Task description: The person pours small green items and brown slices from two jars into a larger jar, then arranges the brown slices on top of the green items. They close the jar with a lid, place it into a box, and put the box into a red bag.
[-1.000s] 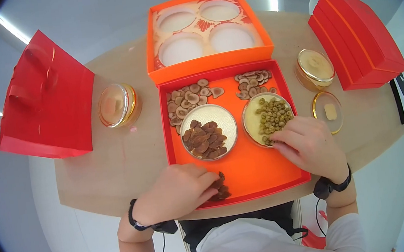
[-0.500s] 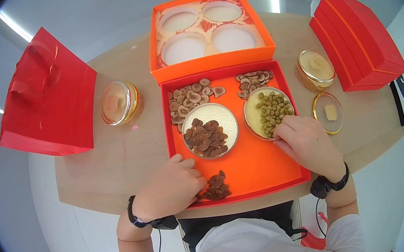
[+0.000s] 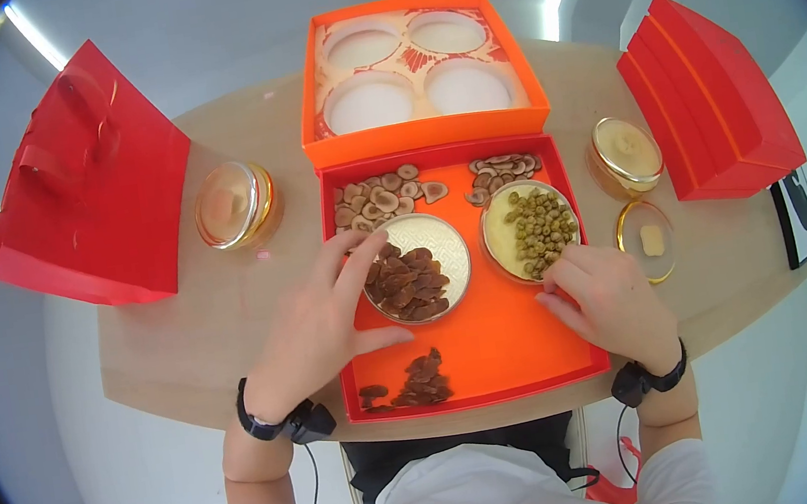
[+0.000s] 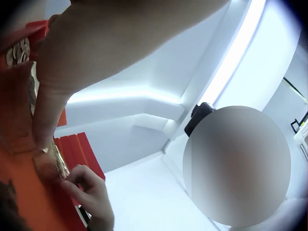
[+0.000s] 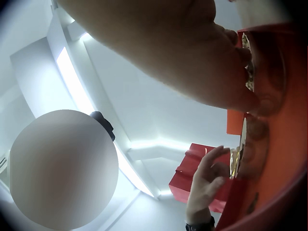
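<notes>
My left hand point(image 3: 307, 324) reaches over the left side of a round jar point(image 3: 455, 246) with dark brown dried slices point(image 3: 409, 283) on its gold-patterned surface. Its fingers are extended near the rim, the thumb apart in front. My right hand point(image 3: 616, 301) has bent fingers at the front right rim of a second round jar point(image 3: 497, 230), beside small green buds point(image 3: 541, 225). I cannot tell whether they hold a bud. Both jars stand in a shallow red box point(image 3: 498, 361) with an orange floor. More brown slices point(image 3: 423, 380) lie in its front left part.
Pale round slices point(image 3: 382, 199) and a smaller pile of slices point(image 3: 504, 171) lie at the box's back. Behind stands an orange box point(image 3: 425, 137) with round recesses. A red bag point(image 3: 94, 189) and gold-rimmed jar point(image 3: 232, 208) are left; another jar point(image 3: 625, 154), lid point(image 3: 646, 240) and red boxes point(image 3: 713, 103) are right.
My left hand has left the brown slices in the front left corner and moved up to the left jar, its fingers spreading. My right hand has stayed by the rim with the green buds.
</notes>
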Motion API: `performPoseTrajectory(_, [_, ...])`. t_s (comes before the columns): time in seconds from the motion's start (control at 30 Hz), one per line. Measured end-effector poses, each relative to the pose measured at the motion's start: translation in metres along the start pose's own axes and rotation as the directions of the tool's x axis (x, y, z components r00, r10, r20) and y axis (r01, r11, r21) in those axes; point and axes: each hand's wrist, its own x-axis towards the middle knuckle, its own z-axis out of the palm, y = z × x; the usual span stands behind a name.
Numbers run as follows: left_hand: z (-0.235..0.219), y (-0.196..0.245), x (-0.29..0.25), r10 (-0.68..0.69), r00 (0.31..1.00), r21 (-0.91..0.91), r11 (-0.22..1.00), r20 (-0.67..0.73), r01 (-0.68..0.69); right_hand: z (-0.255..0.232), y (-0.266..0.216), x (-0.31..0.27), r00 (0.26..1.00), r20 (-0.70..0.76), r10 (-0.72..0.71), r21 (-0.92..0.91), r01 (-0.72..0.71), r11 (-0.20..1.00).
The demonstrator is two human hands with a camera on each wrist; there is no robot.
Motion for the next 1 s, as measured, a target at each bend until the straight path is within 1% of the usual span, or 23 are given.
performPoseTrajectory(0.03, [0.002, -0.004, 0.001, 0.023, 1.0, 0.075, 0.997, 0.004, -0.023, -0.001, -0.001, 0.0, 1.0, 0.009, -0.004, 0.001, 0.004, 1.0])
performPoseTrajectory(0.13, [0.005, -0.007, 0.005, 0.037, 0.998, 0.042, 0.998, 0.048, -0.039, 0.0, 0.0, -0.001, 1.0, 0.013, -0.026, 0.022, 0.026, 0.999])
performPoseTrajectory(0.23, [0.014, -0.008, 0.004, 0.038, 0.999, 0.086, 0.996, -0.01, -0.037, -0.001, -0.001, -0.002, 0.999, -0.016, -0.028, 0.004, 0.028, 1.0])
performPoseTrajectory(0.33, [0.016, -0.009, 0.005, 0.036, 0.999, 0.063, 0.997, 0.04, -0.038, -0.001, -0.001, -0.002, 0.999, -0.029, -0.036, 0.013, 0.036, 0.999])
performPoseTrajectory(0.43, [0.013, -0.004, 0.005, 0.005, 0.999, 0.049, 0.999, 0.043, -0.007, 0.0, 0.0, -0.002, 0.999, -0.027, -0.035, 0.024, 0.035, 0.999])
performPoseTrajectory(0.53, [0.011, -0.008, 0.002, -0.005, 0.997, -0.007, 1.0, 0.082, 0.006, -0.003, 0.003, -0.002, 0.998, -0.043, -0.044, 0.056, 0.047, 0.997])
performPoseTrajectory(0.63, [0.014, -0.014, -0.001, -0.043, 0.995, -0.094, 0.994, 0.094, 0.052, -0.016, 0.011, -0.005, 0.996, -0.073, 0.048, 0.17, -0.035, 0.985])
performPoseTrajectory(0.67, [0.012, -0.012, 0.0, -0.058, 0.992, -0.09, 0.994, 0.11, 0.068, -0.025, 0.017, -0.007, 0.981, -0.104, 0.165, 0.198, -0.142, 0.97])
performPoseTrajectory(0.73, [0.004, -0.006, 0.0, -0.032, 0.994, -0.045, 0.998, 0.103, 0.037, -0.036, 0.027, -0.01, 0.912, -0.162, 0.378, 0.276, -0.326, 0.904])
performPoseTrajectory(0.77, [0.001, -0.005, 0.001, -0.024, 0.995, -0.015, 1.0, 0.095, 0.026, -0.039, 0.036, -0.014, 0.887, -0.206, 0.414, 0.243, -0.363, 0.9])
performPoseTrajectory(0.83, [0.0, -0.005, 0.001, -0.021, 0.999, -0.047, 0.999, 0.025, 0.023, -0.047, 0.061, -0.031, 0.833, -0.288, 0.472, 0.188, -0.435, 0.881])
performPoseTrajectory(0.87, [0.002, -0.005, -0.001, -0.011, 1.0, -0.045, 0.999, -0.016, 0.011, -0.049, 0.07, -0.042, 0.8, -0.246, 0.547, 0.122, -0.534, 0.837])
performPoseTrajectory(0.9, [0.0, -0.004, -0.001, -0.01, 0.999, -0.045, 0.999, -0.05, 0.008, -0.05, 0.075, -0.051, 0.805, -0.196, 0.56, 0.037, -0.565, 0.824])
performPoseTrajectory(0.97, [-0.004, -0.002, -0.002, -0.029, 0.999, 0.013, 0.999, -0.038, 0.03, -0.045, 0.078, -0.066, 0.8, -0.099, 0.591, -0.144, -0.6, 0.787])
performPoseTrajectory(1.0, [-0.005, -0.001, -0.003, -0.043, 0.998, 0.042, 0.998, -0.034, 0.045, -0.04, 0.076, -0.07, 0.797, -0.083, 0.598, -0.134, -0.604, 0.786])
